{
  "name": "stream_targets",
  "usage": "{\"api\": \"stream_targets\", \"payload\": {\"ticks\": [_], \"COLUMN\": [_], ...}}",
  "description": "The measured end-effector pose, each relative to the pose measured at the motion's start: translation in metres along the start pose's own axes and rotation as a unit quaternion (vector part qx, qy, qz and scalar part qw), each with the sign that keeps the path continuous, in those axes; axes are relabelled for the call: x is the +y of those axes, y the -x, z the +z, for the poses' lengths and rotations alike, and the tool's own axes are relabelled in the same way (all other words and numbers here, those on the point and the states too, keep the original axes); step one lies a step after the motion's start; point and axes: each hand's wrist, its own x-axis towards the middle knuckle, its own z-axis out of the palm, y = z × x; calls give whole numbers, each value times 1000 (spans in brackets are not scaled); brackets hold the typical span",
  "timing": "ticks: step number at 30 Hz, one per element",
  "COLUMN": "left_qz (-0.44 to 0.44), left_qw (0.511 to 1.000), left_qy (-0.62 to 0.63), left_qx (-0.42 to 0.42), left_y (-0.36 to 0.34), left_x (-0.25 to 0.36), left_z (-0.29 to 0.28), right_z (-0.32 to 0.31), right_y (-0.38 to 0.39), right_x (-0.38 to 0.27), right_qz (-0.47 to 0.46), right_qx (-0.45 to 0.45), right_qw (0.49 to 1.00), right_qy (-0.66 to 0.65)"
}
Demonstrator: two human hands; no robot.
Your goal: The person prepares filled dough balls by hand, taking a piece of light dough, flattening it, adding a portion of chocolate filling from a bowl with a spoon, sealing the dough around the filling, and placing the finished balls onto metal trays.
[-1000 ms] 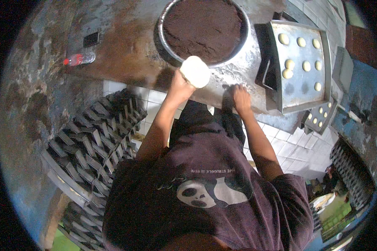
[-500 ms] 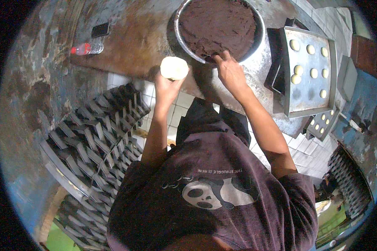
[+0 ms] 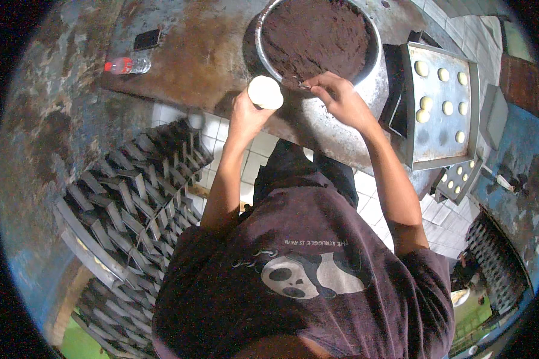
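Note:
My left hand (image 3: 247,121) is closed round a pale, flattened piece of dough (image 3: 265,93), held up just left of the bowl's near edge. The dough's lower right edge droops over. In my right hand (image 3: 346,103) is a small metal utensil (image 3: 304,86), probably a spoon or spatula; my fingers cover most of it. A lump of dark brown paste (image 3: 291,80) sits at its tip, by the rim. Beyond both hands stands a large round metal bowl (image 3: 259,45), filled with the same dark paste (image 3: 314,36).
A metal tray (image 3: 434,134) with several pale dough balls stands right of the bowl, and a second tray (image 3: 459,181) lies below it. A clear bottle (image 3: 139,66) with a red label and a black phone (image 3: 147,40) lie at the left. Dark metal racks (image 3: 132,191) stand lower left.
My right hand has drawn back from the paste, bringing a dark lump to the near rim. My left hand has moved right with the dough, closer to the utensil.

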Motion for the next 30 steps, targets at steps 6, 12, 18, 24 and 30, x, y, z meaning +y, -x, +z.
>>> {"api": "stream_targets", "payload": {"ticks": [6, 12, 18, 24, 30], "left_qz": [103, 134, -13, 104, 144], "left_qw": [994, 990, 992, 962, 905], "left_qy": [27, 0, 90, 29, -4], "left_qx": [-36, -46, -87, -251, -401], "left_y": [-12, -17, -19, -13, -15], "left_x": [37, 31, 15, 44, 82], "left_z": [5, 7, 16, 23, 33], "right_z": [11, 24, 81, 42, -46], "right_y": [32, 63, 123, 117, 81], "right_x": [-51, -41, 100, 106, -56], "right_qz": [-80, -82, 124, 81, -100], "right_qx": [89, 148, 225, 158, 70], "right_qw": [986, 979, 965, 979, 991], "right_qy": [118, 113, 46, 101, -49]}}
